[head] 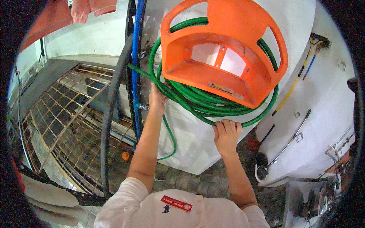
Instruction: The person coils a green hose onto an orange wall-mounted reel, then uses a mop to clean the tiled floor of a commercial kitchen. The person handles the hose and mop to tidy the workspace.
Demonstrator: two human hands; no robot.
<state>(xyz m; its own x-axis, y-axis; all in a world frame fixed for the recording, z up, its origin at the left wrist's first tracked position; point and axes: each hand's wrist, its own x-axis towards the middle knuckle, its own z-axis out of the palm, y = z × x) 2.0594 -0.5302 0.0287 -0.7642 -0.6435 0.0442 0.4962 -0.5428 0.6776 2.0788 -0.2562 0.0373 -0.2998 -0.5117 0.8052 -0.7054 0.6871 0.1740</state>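
A green garden hose (196,97) is coiled around an orange plastic hose hanger (236,17) on the white wall in front of me. Several loops pass behind the hanger's front and sag below it. My left hand (158,97) grips the hose at the coil's left side, its fingertips partly hidden by the hose. At the bottom of the outermost loop, my right hand (227,134) is closed over the hose from above. One end of the hose sticks out to the left, near a blue pipe. A thinner green stretch hangs down beside my left forearm.
Left of me run a blue pipe (138,37) with a metal tap (144,107) and a grey post (109,128). Beyond them is a rusty metal grid (68,114). Long-handled tools, one with a yellow pole (291,88), hang on the right wall. Orange cloths (51,22) hang upper left.
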